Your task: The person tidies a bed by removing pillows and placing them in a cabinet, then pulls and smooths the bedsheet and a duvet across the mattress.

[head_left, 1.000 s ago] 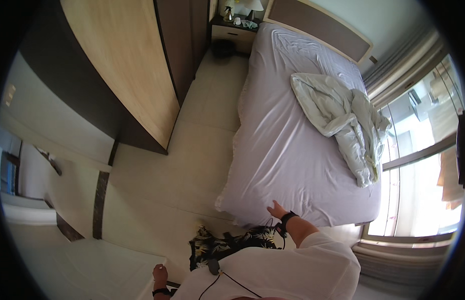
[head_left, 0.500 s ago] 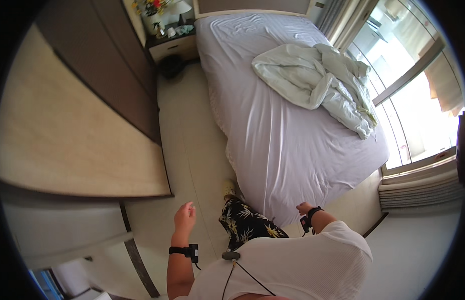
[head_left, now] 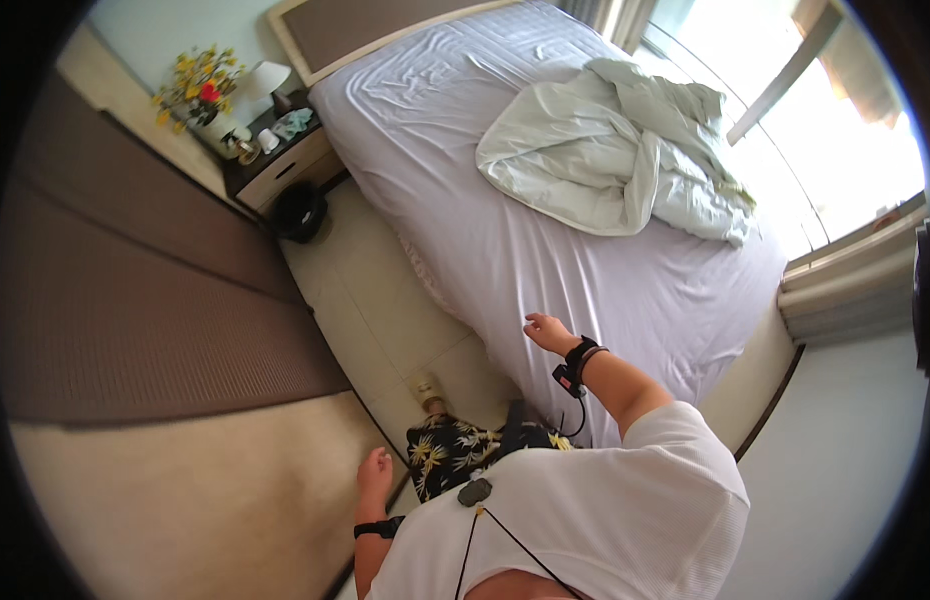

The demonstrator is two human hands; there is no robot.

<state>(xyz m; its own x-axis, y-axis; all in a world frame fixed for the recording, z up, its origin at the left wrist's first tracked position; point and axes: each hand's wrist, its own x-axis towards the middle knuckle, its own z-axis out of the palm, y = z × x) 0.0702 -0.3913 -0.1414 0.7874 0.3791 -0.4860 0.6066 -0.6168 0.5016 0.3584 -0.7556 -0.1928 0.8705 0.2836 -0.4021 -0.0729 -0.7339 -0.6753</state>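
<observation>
Since 0.5 s ago the right hand (head_left: pixel 550 332) has lifted from the bed's foot corner to hover over the lavender sheet (head_left: pixel 505 240), fingers loosely spread, gripping nothing. Her left hand (head_left: pixel 373 472) hangs open and empty by the floor, well apart from the bed. A crumpled white duvet (head_left: pixel 595 160) lies ahead and right of the right hand, its long axis running across the mattress; that hand is nearer.

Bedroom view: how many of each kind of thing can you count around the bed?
Bed: 1
Crumpled duvet: 1
Nightstand: 1
Lamp: 1
Flower bunch: 1
Black bin: 1
Total: 6
</observation>
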